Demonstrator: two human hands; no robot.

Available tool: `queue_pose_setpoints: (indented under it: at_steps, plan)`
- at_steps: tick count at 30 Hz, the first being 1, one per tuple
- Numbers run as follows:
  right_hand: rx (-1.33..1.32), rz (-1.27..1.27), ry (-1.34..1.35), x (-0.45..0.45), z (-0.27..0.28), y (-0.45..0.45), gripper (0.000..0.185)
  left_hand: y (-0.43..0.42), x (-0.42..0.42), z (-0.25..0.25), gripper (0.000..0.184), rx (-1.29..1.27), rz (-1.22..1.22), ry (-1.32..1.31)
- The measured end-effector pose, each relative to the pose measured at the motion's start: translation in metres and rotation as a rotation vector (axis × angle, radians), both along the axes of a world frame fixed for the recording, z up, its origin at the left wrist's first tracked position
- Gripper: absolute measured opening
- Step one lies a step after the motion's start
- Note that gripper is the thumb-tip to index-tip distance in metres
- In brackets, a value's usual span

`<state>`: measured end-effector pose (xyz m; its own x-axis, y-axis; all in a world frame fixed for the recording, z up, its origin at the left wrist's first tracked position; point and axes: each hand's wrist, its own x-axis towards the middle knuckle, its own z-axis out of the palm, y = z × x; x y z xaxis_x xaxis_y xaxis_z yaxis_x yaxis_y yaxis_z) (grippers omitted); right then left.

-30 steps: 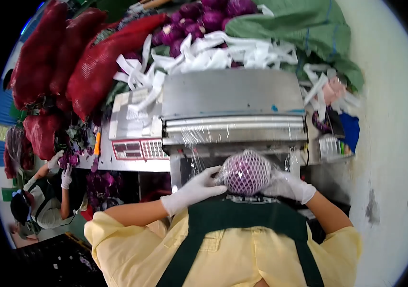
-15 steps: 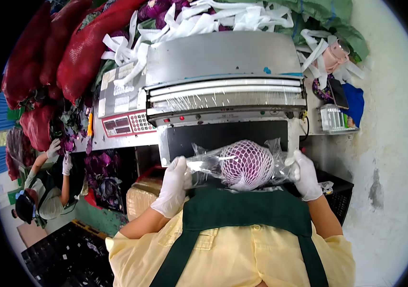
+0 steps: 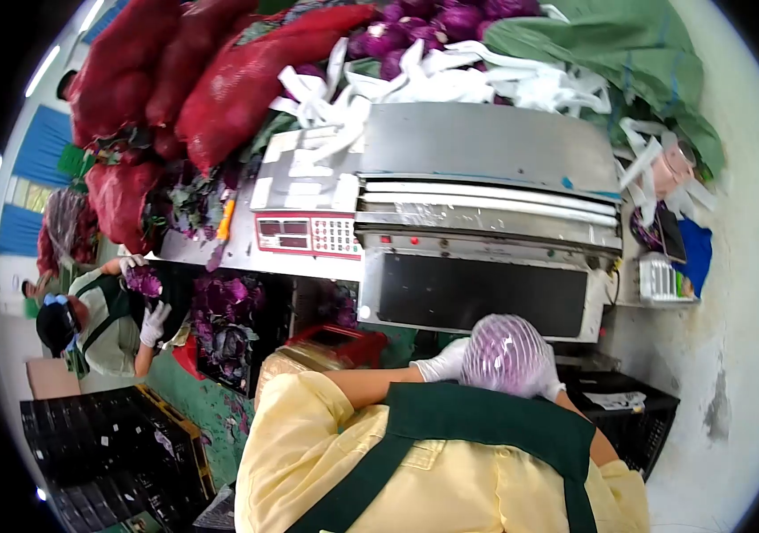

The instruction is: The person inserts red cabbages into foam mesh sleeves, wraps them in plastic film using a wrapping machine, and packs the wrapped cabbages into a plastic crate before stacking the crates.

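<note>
A red cabbage (image 3: 506, 354) in white foam netting and clear film sits close against my green apron, below the wrapping machine. My left hand (image 3: 443, 362), in a white glove, holds its left side, the fingers partly hidden behind it. On the other side my right hand (image 3: 552, 380), also gloved, grips the cabbage and is mostly covered by it. Just beyond the cabbage lies the black plate (image 3: 482, 289) of the film wrapping machine (image 3: 491, 147).
Left of the machine stands a scale (image 3: 308, 233). Red net sacks (image 3: 228, 98), loose red cabbages (image 3: 433, 31) and white foam strips (image 3: 451, 80) lie behind. At left, a co-worker (image 3: 108, 311) handles a cabbage near a crate of leaves (image 3: 233, 329). A wall (image 3: 735, 266) rises at right.
My hands have gone from the film's stretched ends to the cabbage itself, drawing it toward my body. The film ends no longer stick out. My view has shifted left.
</note>
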<state>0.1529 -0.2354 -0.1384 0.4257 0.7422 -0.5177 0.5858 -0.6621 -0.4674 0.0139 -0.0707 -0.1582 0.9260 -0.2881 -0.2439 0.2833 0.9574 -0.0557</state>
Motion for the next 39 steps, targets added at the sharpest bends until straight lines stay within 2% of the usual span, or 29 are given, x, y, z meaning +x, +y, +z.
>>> queue_pose_setpoints:
  at_steps: [1,2,3,4,6,7,8,9,10,11,12,13,14,15,16,18,20,21,22,24,26,27,28,30,31,33,36,38,39]
  plan:
    - [0.067,0.012,0.039,0.005,0.037,0.021,0.041,0.006,-0.005,0.025,0.035,0.547,-0.135,0.184]
    - [0.193,-0.016,0.137,0.009,0.074,0.041,0.044,0.015,-0.01,0.037,0.036,0.59,-0.221,0.062]
    - [0.792,-0.164,0.68,0.005,0.098,0.052,0.049,0.023,-0.013,0.052,0.038,0.631,-0.309,-0.063]
    - [0.975,-0.289,0.994,-0.017,0.138,0.084,0.05,0.032,-0.012,0.084,0.038,0.635,-0.308,-0.069]
    - [0.534,-0.098,1.571,-0.022,0.185,0.102,0.051,0.053,-0.004,0.142,0.041,0.322,-0.376,0.262]
    - [0.641,-0.01,1.553,-0.025,0.177,0.109,0.054,0.059,-0.004,0.131,0.041,0.335,-0.393,0.25]
    - [0.67,-0.072,1.569,-0.033,0.165,0.112,0.053,0.065,-0.005,0.103,0.046,0.096,-0.264,-0.096]
    - [0.753,-0.138,1.577,-0.04,0.162,0.112,0.051,0.071,-0.002,0.098,0.053,-0.162,-0.138,-0.426]
    - [0.848,-0.211,1.577,-0.044,0.16,0.11,0.05,0.071,-0.009,0.094,0.059,-0.078,-0.095,-0.375]
    - [0.981,-0.381,1.351,-0.052,0.158,0.101,0.046,0.074,-0.012,0.114,0.066,0.01,-0.058,-0.322]
    - [1.037,-0.598,1.193,-0.058,0.16,0.087,0.041,0.078,-0.022,0.168,0.072,0.468,-0.119,0.069]
    - [1.092,-0.752,1.092,-0.064,0.157,0.077,0.043,0.077,-0.024,0.155,0.081,0.497,-0.194,-0.063]
    - [1.142,-0.927,0.979,-0.07,0.153,0.064,0.045,0.077,-0.024,0.142,0.082,0.387,-0.235,0.175]
    - [1.089,-0.893,0.783,-0.071,0.153,0.042,0.042,0.081,-0.024,0.119,0.082,0.002,-0.255,-0.018]
    - [1.08,-0.751,0.61,-0.073,0.152,0.024,0.056,0.068,-0.017,0.13,0.078,0.343,-0.257,0.206]
    - [1.029,-0.74,0.531,-0.087,0.142,-0.003,0.064,0.043,0.0,0.145,0.08,0.42,-0.394,0.07]
    - [1.353,-0.942,1.068,-0.084,0.111,-0.043,0.058,0.01,0.01,0.144,0.083,0.627,-0.474,-0.123]
    - [1.422,-0.937,1.147,-0.079,0.113,-0.065,0.057,-0.006,0.021,0.167,0.087,0.819,-0.52,-0.388]
    - [1.438,-1.194,1.275,-0.081,0.096,-0.094,0.052,-0.018,0.03,0.174,0.092,0.914,-0.568,-0.486]
    - [1.543,-1.292,1.049,-0.083,0.093,-0.144,0.049,-0.035,0.05,0.186,0.092,0.944,-0.697,-0.645]
    - [1.495,-1.235,0.525,-0.084,0.086,-0.203,0.048,-0.049,0.06,0.184,0.076,0.915,-0.697,-0.564]
    - [1.593,-1.286,0.517,-0.082,0.08,-0.232,0.048,-0.057,0.063,0.181,0.07,0.958,-0.645,-0.463]
    - [2.041,-1.539,1.017,-0.082,0.063,-0.256,0.049,-0.055,0.067,0.172,0.065,0.993,-0.64,-0.402]
    - [2.0,-1.689,0.756,-0.071,0.018,-0.317,0.052,-0.054,0.069,0.155,0.06,1.072,-0.565,-0.317]
    - [1.771,-1.618,0.444,-0.069,0.002,-0.342,0.052,-0.052,0.068,0.154,0.058,1.116,-0.591,-0.242]
    - [1.832,-1.822,0.682,-0.04,-0.006,-0.354,0.051,-0.041,0.064,0.155,0.051,1.17,-0.577,-0.108]
    - [1.5,-2.094,0.665,-0.013,-0.071,-0.376,0.062,-0.027,0.055,0.158,0.045,1.214,-0.485,-0.003]
    - [1.238,-2.142,0.61,0.001,-0.114,-0.381,0.074,-0.009,0.045,0.163,0.046,1.207,-0.375,0.07]
    - [1.247,-2.005,0.577,0.009,-0.149,-0.401,0.079,-0.001,0.038,0.16,0.046,1.223,-0.287,0.09]
